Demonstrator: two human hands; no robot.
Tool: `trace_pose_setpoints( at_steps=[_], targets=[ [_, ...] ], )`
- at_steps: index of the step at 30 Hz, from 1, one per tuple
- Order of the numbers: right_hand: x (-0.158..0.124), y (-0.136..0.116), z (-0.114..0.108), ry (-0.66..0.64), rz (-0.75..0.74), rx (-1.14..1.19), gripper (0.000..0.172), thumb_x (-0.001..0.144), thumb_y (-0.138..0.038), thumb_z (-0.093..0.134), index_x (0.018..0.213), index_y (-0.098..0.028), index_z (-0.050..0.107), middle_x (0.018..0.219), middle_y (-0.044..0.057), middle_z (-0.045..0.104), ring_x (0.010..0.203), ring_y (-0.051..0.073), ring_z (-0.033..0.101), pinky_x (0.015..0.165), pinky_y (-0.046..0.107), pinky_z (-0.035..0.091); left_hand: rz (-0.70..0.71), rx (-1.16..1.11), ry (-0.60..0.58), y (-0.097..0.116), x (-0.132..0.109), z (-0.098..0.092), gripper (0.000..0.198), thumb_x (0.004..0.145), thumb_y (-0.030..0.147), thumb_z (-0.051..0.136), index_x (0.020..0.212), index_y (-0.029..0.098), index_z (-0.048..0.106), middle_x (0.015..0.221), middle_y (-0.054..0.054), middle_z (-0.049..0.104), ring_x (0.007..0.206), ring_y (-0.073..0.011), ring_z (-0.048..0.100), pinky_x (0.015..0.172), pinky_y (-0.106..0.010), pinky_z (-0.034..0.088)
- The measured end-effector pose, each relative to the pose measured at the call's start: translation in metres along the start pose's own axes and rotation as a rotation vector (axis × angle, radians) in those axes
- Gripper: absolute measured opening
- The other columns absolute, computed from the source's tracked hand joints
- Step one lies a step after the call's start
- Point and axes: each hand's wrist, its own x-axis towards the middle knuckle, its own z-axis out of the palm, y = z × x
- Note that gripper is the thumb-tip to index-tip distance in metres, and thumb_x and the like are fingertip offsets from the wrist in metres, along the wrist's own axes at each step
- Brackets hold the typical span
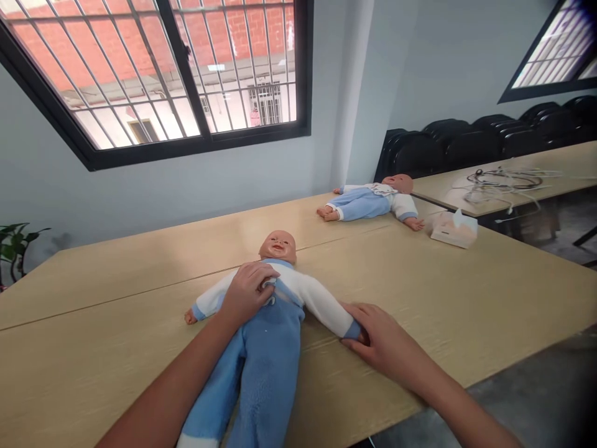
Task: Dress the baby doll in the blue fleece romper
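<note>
A baby doll (273, 354) in a white and blue top and blue trousers lies face up on the wooden table, its head away from me. Across its chest rests my left hand (250, 289), fingers curled and thumb close to them at a bit of the white top (310, 291). My right hand (380, 336) is closed round the doll's hand at the blue cuff (353, 330), with that arm stretched out to the right. The doll's other hand (189, 316) lies free on the tabletop at the left.
A second doll (368, 202) in similar clothes lies at the table's far side. Beside it stands a tissue box (454, 228). Tangled cables (508, 183) lie on another table behind, before stacked black chairs (471, 146). A barred window (186, 74) is ahead; a plant (18, 246) stands left.
</note>
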Motion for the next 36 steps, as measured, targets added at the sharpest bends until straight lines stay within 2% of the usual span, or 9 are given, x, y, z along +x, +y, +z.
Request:
trace_pose_setpoints(
  at_steps=[3,6,9,12,17,21,27,33,36],
  targets=[
    [0.000,0.002,-0.011,-0.020,-0.003,0.109,0.057,0.088,-0.028,0.066,0.144,-0.033,0.057,0.129,0.011,0.066,0.115,0.032,0.064,0.097,0.047,0.052,0.043,-0.033,0.053,-0.003,-0.004,0.000,0.024,0.087,0.010,0.056,0.102,0.023,0.069,0.106,-0.005,0.076,0.104,-0.0213,0.068,0.100,-0.039,0.049],
    [0.017,-0.003,-0.022,0.160,-0.008,0.233,0.060,0.090,-0.037,0.066,0.148,-0.029,0.051,0.133,0.012,0.063,0.122,0.031,0.062,0.106,0.048,0.049,0.086,-0.064,0.063,-0.004,-0.005,-0.002,0.021,0.089,0.011,0.058,0.101,0.023,0.070,0.105,-0.005,0.076,0.103,-0.0208,0.068,0.099,-0.040,0.050],
    [0.052,-0.029,-0.024,0.352,-0.040,0.326,0.086,0.086,-0.043,0.074,0.160,-0.026,0.031,0.136,0.013,0.063,0.127,0.030,0.060,0.112,0.048,0.046,0.088,-0.085,0.069,-0.004,-0.004,-0.004,0.020,0.091,0.014,0.058,0.101,0.024,0.072,0.105,-0.005,0.076,0.102,-0.0203,0.069,0.097,-0.039,0.051],
    [0.094,-0.071,-0.016,0.402,-0.119,0.422,0.104,0.085,-0.040,0.076,0.165,-0.025,0.011,0.146,0.015,0.057,0.130,0.028,0.060,0.110,0.045,0.048,0.068,-0.099,0.112,-0.001,-0.003,-0.006,0.020,0.091,0.014,0.059,0.101,0.024,0.073,0.104,-0.005,0.075,0.100,-0.0200,0.068,0.094,-0.038,0.052],
    [0.140,-0.102,0.002,0.108,-0.312,0.253,0.059,0.089,-0.019,0.066,0.146,-0.027,0.053,0.143,0.010,0.064,0.131,0.030,0.060,0.108,0.044,0.047,-0.023,-0.143,0.253,0.003,-0.001,-0.010,0.021,0.088,0.011,0.060,0.096,0.024,0.074,0.100,-0.005,0.072,0.098,-0.0197,0.066,0.093,-0.037,0.053],
    [0.145,-0.079,0.012,-0.010,-0.531,0.325,0.063,0.081,-0.006,0.064,0.141,-0.026,0.059,0.142,0.009,0.064,0.133,0.027,0.057,0.112,0.044,0.044,-0.151,-0.206,0.356,0.006,0.002,-0.012,0.017,0.080,0.009,0.063,0.087,0.023,0.071,0.094,-0.002,0.066,0.083,-0.0156,0.061,0.075,-0.028,0.051],
    [0.138,-0.060,0.016,-0.121,-0.543,0.540,0.064,0.072,-0.002,0.064,0.131,-0.026,0.064,0.126,0.006,0.068,0.119,0.025,0.061,0.103,0.040,0.048,-0.598,-0.629,0.156,0.004,0.009,-0.013,0.018,0.073,0.018,0.071,0.084,0.021,0.057,0.069,0.007,0.053,0.055,-0.0084,0.046,0.052,-0.019,0.035],
    [0.135,-0.064,0.012,-0.193,-0.539,0.698,0.025,0.079,-0.004,0.059,0.093,-0.022,0.069,0.101,0.003,0.065,0.100,0.020,0.062,0.092,0.036,0.049,-0.755,-0.803,0.027,-0.001,0.015,-0.016,0.025,0.070,0.025,0.074,0.081,0.021,0.052,0.075,0.006,0.060,0.061,-0.0090,0.055,0.056,-0.019,0.041],
    [0.132,-0.067,0.014,-0.194,-0.470,0.693,0.024,0.081,-0.008,0.062,0.100,-0.022,0.067,0.104,0.003,0.063,0.094,0.019,0.060,0.087,0.035,0.049,-0.773,-0.805,-0.015,0.000,0.017,-0.015,0.022,0.068,0.023,0.072,0.083,0.020,0.056,0.075,0.006,0.060,0.065,-0.0097,0.056,0.059,-0.019,0.043]
  ],
)
